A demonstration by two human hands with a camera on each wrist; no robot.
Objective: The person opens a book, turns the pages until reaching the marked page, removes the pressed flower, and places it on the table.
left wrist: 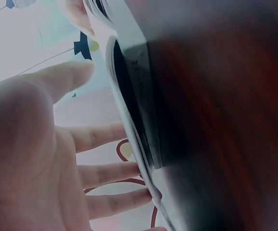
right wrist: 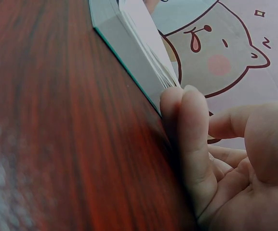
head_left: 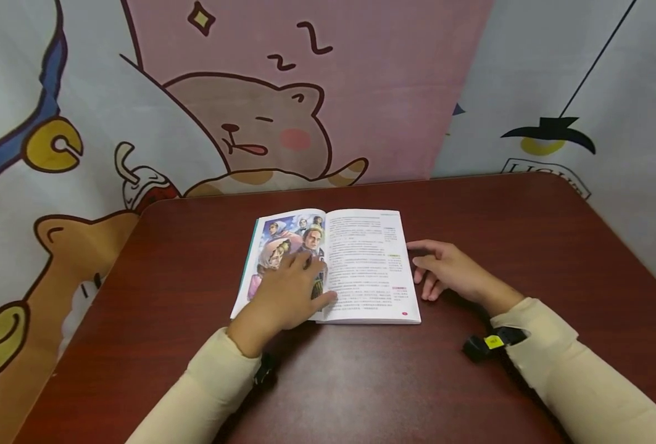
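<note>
The right hand fills the frame from four to six o'clock, palm toward the camera. Its fingers are loosely curled, with their side lying on the dark red table. The fingertips touch the fore-edge of a book's page stack, which runs from twelve o'clock down to the centre. From one to three o'clock hangs a cloth backdrop printed with a sleeping cartoon bear.
</note>
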